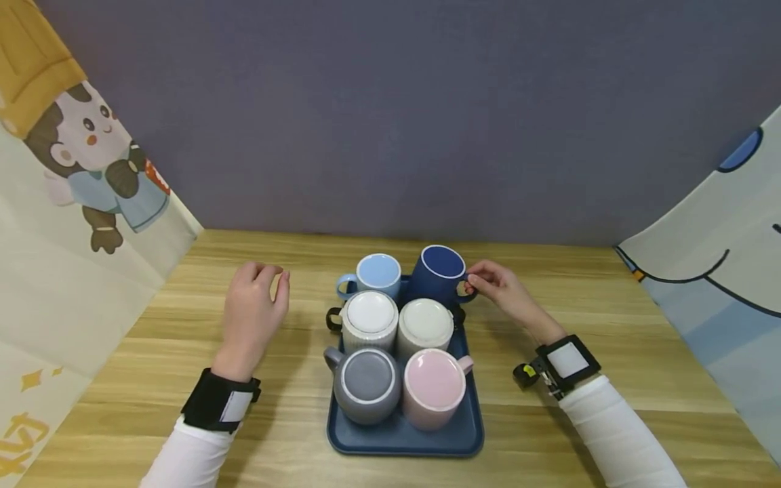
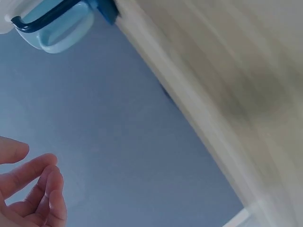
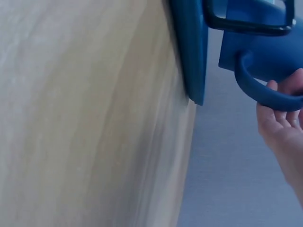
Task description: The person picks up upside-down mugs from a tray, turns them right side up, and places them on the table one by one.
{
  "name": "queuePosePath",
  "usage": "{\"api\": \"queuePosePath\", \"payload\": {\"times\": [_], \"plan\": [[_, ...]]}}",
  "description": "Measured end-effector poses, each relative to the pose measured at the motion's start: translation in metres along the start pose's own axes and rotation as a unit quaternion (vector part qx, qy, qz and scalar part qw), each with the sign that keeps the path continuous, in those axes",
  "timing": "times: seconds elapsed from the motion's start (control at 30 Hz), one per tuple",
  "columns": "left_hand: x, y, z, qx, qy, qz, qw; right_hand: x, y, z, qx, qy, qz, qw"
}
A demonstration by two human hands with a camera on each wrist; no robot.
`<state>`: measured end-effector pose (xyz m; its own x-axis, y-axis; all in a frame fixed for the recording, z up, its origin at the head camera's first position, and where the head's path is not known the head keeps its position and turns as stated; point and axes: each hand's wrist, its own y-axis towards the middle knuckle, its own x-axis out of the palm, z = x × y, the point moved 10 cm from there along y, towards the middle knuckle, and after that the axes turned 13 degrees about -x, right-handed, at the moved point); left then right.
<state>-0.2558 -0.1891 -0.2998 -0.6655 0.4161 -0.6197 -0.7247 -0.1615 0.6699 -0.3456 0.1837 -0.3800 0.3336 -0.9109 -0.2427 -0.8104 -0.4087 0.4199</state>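
Table (image 1: 610, 379) stretches past both edges of one tray (image 1: 405, 444), five mugs (image 1: 433, 390) there, right hand (image 1: 503, 291) pinching the tilted navy mug's (image 1: 430, 278) handle, left hand (image 1: 251, 308) loosely curled.

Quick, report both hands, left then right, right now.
Left hand: open, fingers loosely curled, holding nothing.
Right hand: closed on the curved handle of the dark blue cylindrical mug, seemingly ceramic.

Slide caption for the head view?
Right hand grips dark blue mug by its handle; empty left hand beside the tray.
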Motion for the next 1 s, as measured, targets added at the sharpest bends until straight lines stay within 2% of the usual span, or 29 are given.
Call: {"api": "queuePosePath", "payload": {"times": [0.17,0.43,0.63,0.77,1.0], "plan": [[0.003,0.004,0.01,0.007,-0.013,0.005,0.9999,-0.004,0.0,-0.005,-0.006,0.049,0.021,0.9986],[0.004,0.011,0.019,0.002,-0.044,0.014,0.9989,-0.005,-0.001,-0.011,-0.016,0.093,0.053,0.9941],[0.001,0.017,0.02,0.0,-0.055,0.034,0.9979,-0.007,-0.002,-0.011,-0.004,0.148,0.089,0.9849],[0.0,0.018,0.021,0.006,-0.062,0.049,0.9969,-0.009,-0.001,-0.016,-0.015,0.181,0.107,0.9776],[0.003,0.022,0.029,0.005,-0.084,0.052,0.9951,-0.005,0.002,-0.027,-0.039,0.23,0.114,0.9656]]}}
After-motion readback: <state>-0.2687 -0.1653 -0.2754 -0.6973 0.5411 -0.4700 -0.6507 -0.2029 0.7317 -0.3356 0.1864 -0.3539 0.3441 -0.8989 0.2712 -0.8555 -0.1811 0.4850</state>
